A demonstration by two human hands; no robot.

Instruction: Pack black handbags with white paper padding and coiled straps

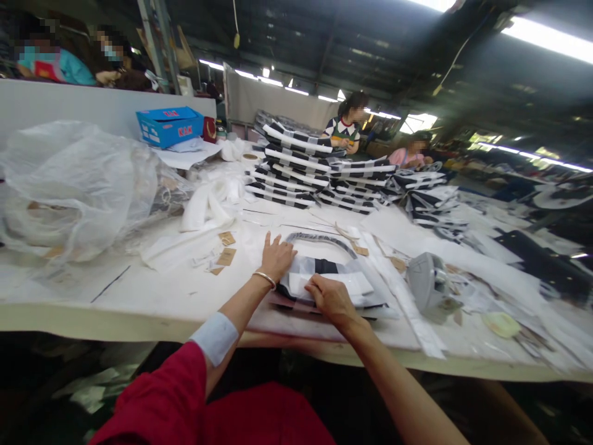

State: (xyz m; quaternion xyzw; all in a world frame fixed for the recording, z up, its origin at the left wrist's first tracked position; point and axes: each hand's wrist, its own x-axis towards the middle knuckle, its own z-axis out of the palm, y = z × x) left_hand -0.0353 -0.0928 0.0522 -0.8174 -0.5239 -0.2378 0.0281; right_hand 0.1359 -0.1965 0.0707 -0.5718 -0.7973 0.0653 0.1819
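Black-and-white checked piece (pixel 325 266) lies flat near the middle of the bench's (pixel 152 303) near edge, its curved handle (pixel 319 237) arching toward the far side. A white strip (pixel 343 284) lies across the piece. The left hand (pixel 277 256) rests palm down at the handle's left end, fingers slightly spread. The right hand (pixel 330 299) has its fingers curled together at the strip; blur there means I cannot tell whether they pinch anything. Brown tags (pixel 227 256) lie left of the left hand, and a grey device (pixel 422 281) stands to the right of the piece. Toward the bench's far edge rise stacks of similar checked pieces (pixel 296 165). Translucent plastic (pixel 92 179) bulges at the bench's left end, with a blue box (pixel 171 128) beyond it.
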